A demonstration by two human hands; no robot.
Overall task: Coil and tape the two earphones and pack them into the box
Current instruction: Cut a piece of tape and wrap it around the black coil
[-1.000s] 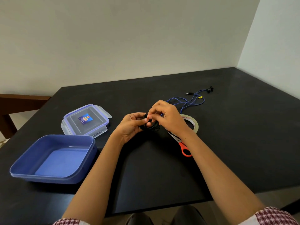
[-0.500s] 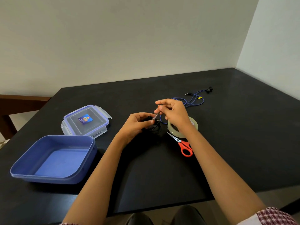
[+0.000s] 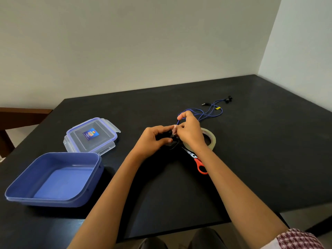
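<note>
Black worktop. We see the left hand fingers pinching the coiled black earphone; right hand fingers pinch clear tape onto it. Blue box sits open.

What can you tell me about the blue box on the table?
The blue box is a shallow, squarish tub with rounded corners and a lip around its rim; it looks like smooth plastic. It sits upright and open on the black table, near its left front edge, with nothing inside. Its clear lid with blue trim lies just behind it; whether they touch is unclear. Neither hand touches the box.
</note>
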